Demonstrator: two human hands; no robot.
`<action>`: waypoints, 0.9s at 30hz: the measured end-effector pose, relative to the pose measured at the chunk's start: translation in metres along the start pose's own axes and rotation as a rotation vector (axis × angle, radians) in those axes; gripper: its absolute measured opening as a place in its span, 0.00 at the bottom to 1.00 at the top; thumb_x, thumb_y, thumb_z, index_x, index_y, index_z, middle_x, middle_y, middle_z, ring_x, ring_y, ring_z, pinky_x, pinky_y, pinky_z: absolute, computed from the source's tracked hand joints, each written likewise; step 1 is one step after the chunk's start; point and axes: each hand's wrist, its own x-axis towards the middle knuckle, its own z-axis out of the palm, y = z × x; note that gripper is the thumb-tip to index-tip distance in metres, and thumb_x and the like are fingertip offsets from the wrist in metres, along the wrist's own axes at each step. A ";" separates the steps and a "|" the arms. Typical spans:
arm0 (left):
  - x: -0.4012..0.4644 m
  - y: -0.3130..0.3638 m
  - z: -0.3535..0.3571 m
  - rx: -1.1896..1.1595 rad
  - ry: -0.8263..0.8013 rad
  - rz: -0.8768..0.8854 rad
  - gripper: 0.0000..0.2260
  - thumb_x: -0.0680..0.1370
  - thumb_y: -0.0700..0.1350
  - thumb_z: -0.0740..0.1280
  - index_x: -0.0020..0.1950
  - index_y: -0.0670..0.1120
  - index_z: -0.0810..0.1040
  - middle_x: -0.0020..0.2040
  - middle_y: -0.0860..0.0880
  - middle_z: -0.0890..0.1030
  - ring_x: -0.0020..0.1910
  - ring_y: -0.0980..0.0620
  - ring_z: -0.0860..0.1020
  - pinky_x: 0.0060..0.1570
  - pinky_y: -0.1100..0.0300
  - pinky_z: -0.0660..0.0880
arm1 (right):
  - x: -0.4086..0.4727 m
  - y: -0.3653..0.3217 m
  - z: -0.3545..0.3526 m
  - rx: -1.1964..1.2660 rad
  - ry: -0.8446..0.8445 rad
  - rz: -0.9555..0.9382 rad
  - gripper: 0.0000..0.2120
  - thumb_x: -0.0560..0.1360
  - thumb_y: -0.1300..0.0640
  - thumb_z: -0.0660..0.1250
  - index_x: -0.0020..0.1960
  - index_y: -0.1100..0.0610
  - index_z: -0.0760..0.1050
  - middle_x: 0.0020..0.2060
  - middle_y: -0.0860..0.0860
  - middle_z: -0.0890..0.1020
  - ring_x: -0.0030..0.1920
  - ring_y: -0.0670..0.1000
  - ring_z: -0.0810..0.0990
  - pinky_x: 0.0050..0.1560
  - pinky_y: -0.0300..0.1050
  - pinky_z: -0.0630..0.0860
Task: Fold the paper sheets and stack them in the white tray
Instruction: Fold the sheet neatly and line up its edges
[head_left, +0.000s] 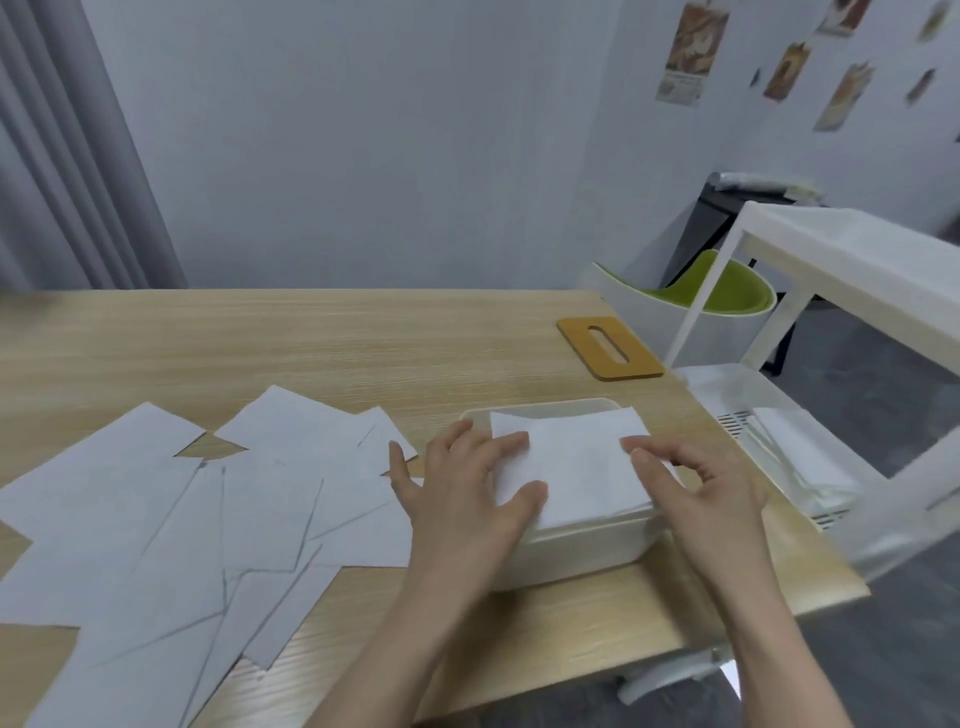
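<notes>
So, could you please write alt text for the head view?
Both hands, left hand and right hand, press folded paper into a white tray on a wooden table; unfolded sheets lie scattered left.

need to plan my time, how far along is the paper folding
Done: a stack of folded white paper sits in the white plastic tray. In hand: left hand and right hand rest on its top sheet. Left: many unfolded white sheets across the wooden table.
</notes>
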 end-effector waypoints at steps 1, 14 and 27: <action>0.000 0.000 0.002 0.043 -0.003 0.022 0.22 0.67 0.61 0.61 0.60 0.61 0.77 0.53 0.73 0.69 0.70 0.71 0.55 0.62 0.61 0.20 | 0.000 0.003 -0.001 -0.038 -0.006 -0.004 0.08 0.74 0.51 0.70 0.41 0.38 0.81 0.45 0.37 0.82 0.60 0.44 0.71 0.67 0.48 0.56; -0.002 -0.004 0.009 0.300 0.067 0.056 0.13 0.77 0.54 0.65 0.61 0.58 0.78 0.56 0.63 0.69 0.76 0.62 0.52 0.63 0.50 0.17 | 0.010 0.017 -0.005 -0.278 -0.121 -0.075 0.08 0.75 0.54 0.68 0.46 0.41 0.81 0.43 0.34 0.77 0.54 0.37 0.63 0.54 0.39 0.50; 0.002 -0.006 0.002 0.330 -0.071 0.046 0.14 0.76 0.55 0.66 0.61 0.58 0.77 0.76 0.62 0.57 0.77 0.60 0.38 0.62 0.51 0.18 | 0.023 0.012 -0.006 -0.522 -0.248 -0.187 0.11 0.72 0.51 0.72 0.52 0.38 0.78 0.53 0.36 0.71 0.57 0.36 0.58 0.59 0.39 0.47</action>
